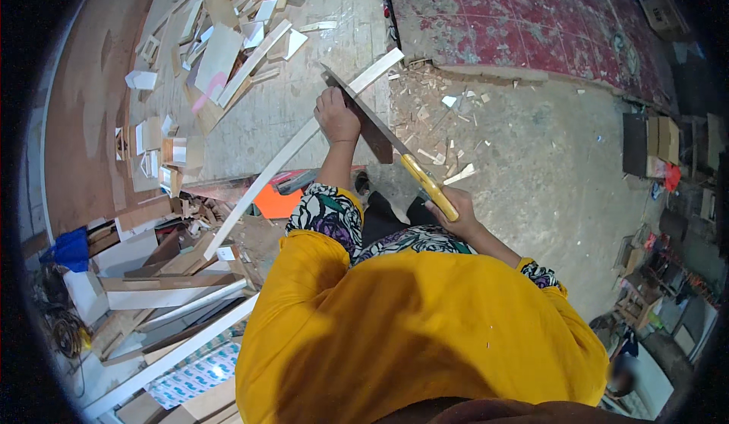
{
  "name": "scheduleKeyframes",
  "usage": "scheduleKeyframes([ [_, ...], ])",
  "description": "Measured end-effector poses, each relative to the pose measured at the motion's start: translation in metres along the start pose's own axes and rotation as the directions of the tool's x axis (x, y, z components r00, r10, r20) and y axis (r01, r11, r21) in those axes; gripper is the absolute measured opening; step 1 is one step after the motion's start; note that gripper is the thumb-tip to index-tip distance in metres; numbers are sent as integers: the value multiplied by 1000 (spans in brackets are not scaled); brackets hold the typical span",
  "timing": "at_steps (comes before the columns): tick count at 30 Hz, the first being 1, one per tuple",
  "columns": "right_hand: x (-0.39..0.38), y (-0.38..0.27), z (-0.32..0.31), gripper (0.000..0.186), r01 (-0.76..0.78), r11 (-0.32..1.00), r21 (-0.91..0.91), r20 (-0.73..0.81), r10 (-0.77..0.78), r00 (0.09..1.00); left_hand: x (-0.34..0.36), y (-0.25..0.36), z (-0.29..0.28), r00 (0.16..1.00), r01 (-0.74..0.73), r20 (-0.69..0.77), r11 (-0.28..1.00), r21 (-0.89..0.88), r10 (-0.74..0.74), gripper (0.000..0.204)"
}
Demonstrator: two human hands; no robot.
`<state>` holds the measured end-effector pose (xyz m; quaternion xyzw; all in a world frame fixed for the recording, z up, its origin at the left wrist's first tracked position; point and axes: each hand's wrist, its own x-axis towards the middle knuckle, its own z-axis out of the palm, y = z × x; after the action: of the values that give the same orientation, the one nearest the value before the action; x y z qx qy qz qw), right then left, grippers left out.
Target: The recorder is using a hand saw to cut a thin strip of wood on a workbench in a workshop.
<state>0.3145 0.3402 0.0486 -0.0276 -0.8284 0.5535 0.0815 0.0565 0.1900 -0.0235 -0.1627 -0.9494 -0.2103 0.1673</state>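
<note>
A long pale wooden strip (277, 162) lies slanted across the corner of the worktable (319, 52). Its upper right end juts past the table's edge. My left hand (336, 114) is closed round the strip, pressing it down beside the saw. With my right hand (456, 213) I grip the yellow handle (427, 185) of a hand saw (376, 129). The blade crosses the strip just right of my left fingers, its tip pointing to the far left. Whether the teeth have cut into the wood cannot be made out.
Wood offcuts (262, 33) are heaped on the table's far left. Boards and strips (167, 295) pile up at the lower left, near an orange sheet (275, 202). Chips and scraps (448, 131) litter the concrete floor to the right. Cardboard boxes (664, 139) stand at the right rim.
</note>
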Motion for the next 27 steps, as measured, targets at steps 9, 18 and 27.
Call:
scheduleKeyframes([
  [9, 6, 5, 11, 14, 15, 999, -47, -19, -16, 1000, -3, -3, 1, 999, -17, 50, 999, 46, 14, 30],
  [18, 11, 5, 10, 12, -62, 994, 94, -55, 68, 996, 0, -4, -2, 995, -2, 104, 999, 36, -2, 40],
  [27, 11, -6, 21, 11, -47, 994, 94, -81, 55, 995, 0, -2, -3, 998, -9, 58, 998, 60, 5, 32],
])
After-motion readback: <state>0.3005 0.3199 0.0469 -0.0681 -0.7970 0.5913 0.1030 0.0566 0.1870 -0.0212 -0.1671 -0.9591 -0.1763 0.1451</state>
